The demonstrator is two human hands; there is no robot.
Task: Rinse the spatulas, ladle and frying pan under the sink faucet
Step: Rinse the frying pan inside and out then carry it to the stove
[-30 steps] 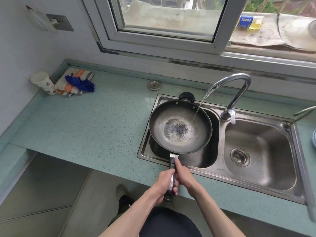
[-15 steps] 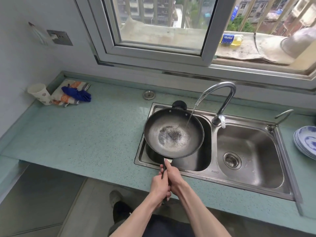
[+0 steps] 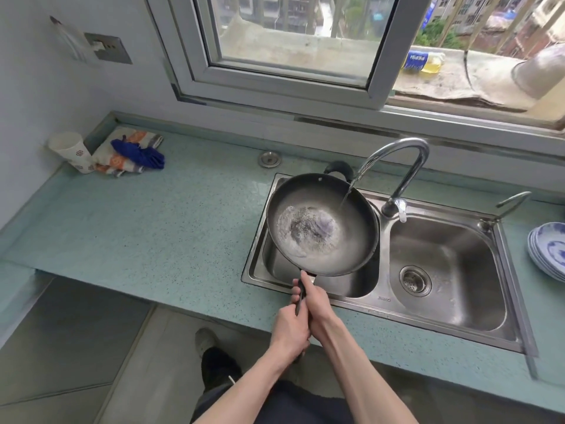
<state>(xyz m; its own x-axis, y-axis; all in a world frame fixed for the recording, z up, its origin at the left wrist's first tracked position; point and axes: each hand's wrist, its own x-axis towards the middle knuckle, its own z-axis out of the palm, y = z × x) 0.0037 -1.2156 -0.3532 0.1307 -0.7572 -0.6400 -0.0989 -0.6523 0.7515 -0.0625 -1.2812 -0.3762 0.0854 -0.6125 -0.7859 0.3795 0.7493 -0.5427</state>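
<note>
While water runs from the faucet at 1 o'clock | we grip the frying pan handle, left hand and right hand both wrapped tight | pan above left sink basin

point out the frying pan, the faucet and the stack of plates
frying pan (image 3: 351, 240), head view, bare inner wall right of the pooled water
faucet (image 3: 397, 145), head view, top of the curved spout
stack of plates (image 3: 547, 249), head view, blue-patterned rim at the right edge
</note>
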